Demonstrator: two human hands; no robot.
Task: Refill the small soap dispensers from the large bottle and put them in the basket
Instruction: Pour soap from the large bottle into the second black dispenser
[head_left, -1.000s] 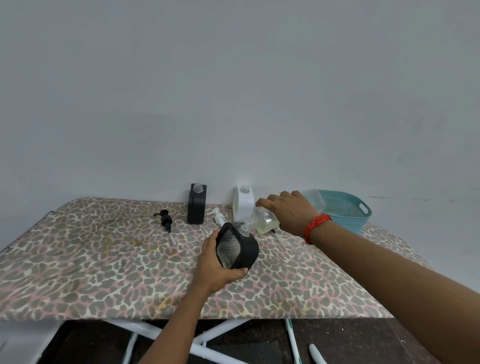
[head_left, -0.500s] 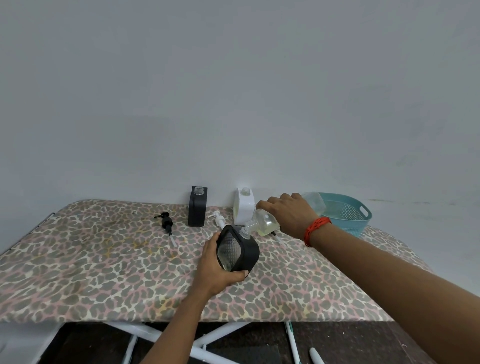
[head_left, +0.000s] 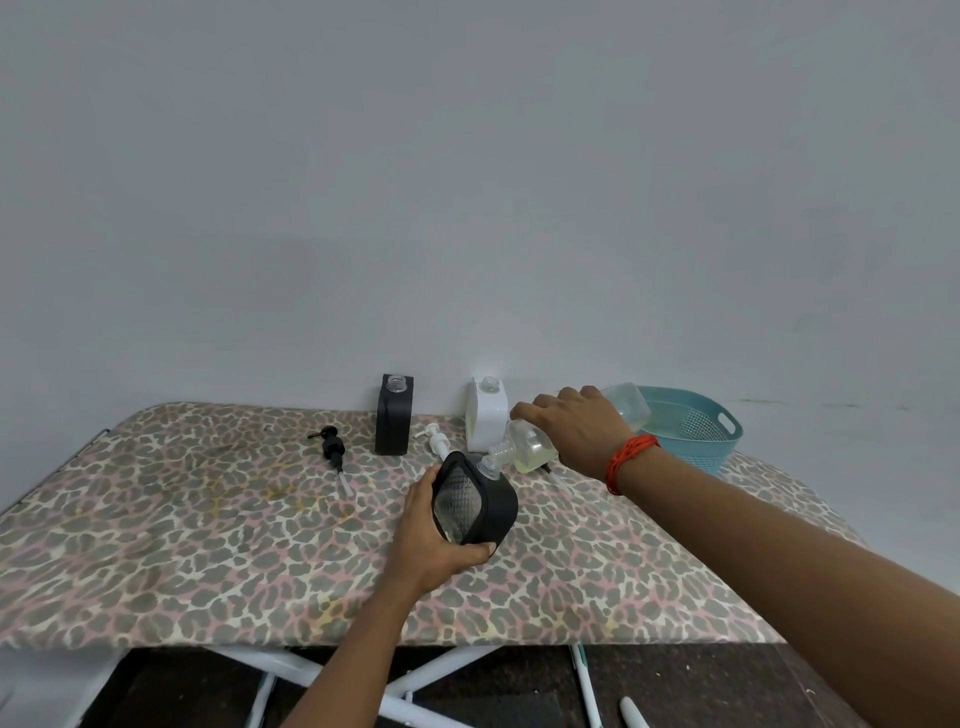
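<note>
My left hand grips a black dispenser with a clear ribbed window, tilted over the table's middle. My right hand holds the large clear bottle of pale yellow soap tipped sideways, its neck touching the dispenser's open mouth. A second black dispenser and a white dispenser stand uncapped at the back by the wall. A black pump head and a white pump head lie on the table. The teal basket sits at the back right, partly behind my right hand.
The table has a leopard-print cover and white crossed legs below. A grey wall rises right behind it. White objects lie on the dark floor at the lower right.
Both hands, the black dispenser and the large bottle hold nearly the same pose; the view has only shifted slightly.
</note>
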